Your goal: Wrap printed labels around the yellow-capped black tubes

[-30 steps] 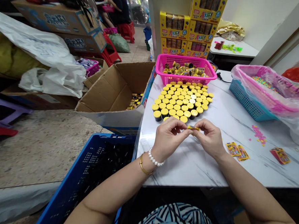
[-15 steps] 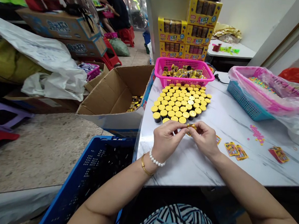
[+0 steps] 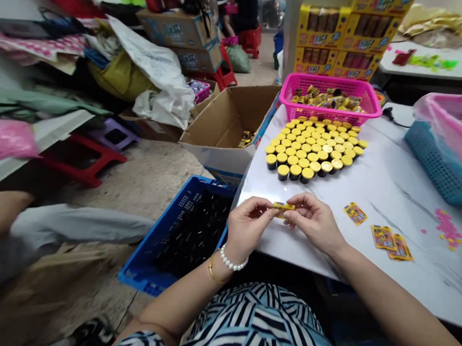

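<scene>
Both hands meet over the front edge of the marble-pattern table (image 3: 375,182). Between them is a small yellow printed label (image 3: 283,206), bent or rolled. My left hand (image 3: 249,223), with a pearl bracelet and a gold bangle at the wrist, pinches its left end between thumb and fingers. The fingertips of my right hand (image 3: 314,220) close on its right end. Just beyond stand rows of black cups with yellow lids (image 3: 309,146). Flat printed labels (image 3: 356,213) lie to the right of my right hand, with two overlapping labels (image 3: 391,243) nearer me.
A pink basket (image 3: 330,114) of small wrapped tubs stands behind the cups. At right are a blue basket (image 3: 439,159) and pink bits (image 3: 447,228). Left of the table sit an open carton (image 3: 216,156) and a blue crate (image 3: 139,272) of black parts. Another person's leg (image 3: 82,232) reaches in from the left.
The view has swung left, bringing another person's leg and arm into sight. My hands have drawn back from the cups towards the table edge, with the label still between them.
</scene>
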The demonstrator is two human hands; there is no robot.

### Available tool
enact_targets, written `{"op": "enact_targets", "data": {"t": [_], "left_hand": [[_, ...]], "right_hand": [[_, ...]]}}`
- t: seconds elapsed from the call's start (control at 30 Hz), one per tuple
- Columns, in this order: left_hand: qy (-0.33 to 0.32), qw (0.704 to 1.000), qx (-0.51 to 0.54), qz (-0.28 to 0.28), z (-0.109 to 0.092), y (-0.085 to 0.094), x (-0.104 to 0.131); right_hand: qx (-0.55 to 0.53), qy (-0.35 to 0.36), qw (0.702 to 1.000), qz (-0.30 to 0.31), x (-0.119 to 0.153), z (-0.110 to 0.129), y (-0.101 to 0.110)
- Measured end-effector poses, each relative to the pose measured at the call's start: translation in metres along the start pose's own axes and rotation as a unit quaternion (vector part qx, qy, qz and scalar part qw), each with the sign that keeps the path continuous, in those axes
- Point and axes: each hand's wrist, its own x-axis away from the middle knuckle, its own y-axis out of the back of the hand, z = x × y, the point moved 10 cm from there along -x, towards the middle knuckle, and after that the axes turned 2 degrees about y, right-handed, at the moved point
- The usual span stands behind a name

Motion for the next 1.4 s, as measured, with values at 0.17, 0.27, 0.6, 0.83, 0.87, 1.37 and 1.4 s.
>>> {"op": "enact_targets", "data": {"t": [0.17,0.27,0.6,0.83,0.87,1.37,1.4], "left_hand": [[-0.016,0.999,-0.023,-0.035,-0.001,0.007,0.007],[-0.012,1.000,-0.018,-0.005,0.001,-0.002,0.005],[0.129,0.988,0.078,0.030,0.033,0.000,0.007],[0.217,0.957,0.182,0.065,0.051,-0.005,0.001],[0.231,0.950,0.198,0.076,0.052,-0.006,-0.002],[0.358,0.852,0.360,0.127,0.059,-0.041,-0.013],[0.362,0.850,0.361,0.123,0.059,-0.041,-0.015]], "right_hand": [[0.088,0.026,0.996,-0.006,0.001,-0.003,-0.001],[0.175,0.082,0.981,-0.020,0.002,0.007,0.002],[0.252,0.096,0.963,0.011,-0.002,0.001,-0.010],[0.466,0.235,0.846,-0.105,-0.019,0.062,0.027],[0.524,0.250,0.802,-0.139,-0.023,0.071,0.034],[0.714,0.253,0.635,-0.155,-0.039,0.050,0.039],[0.705,0.259,0.643,-0.149,-0.039,0.050,0.040]]}}
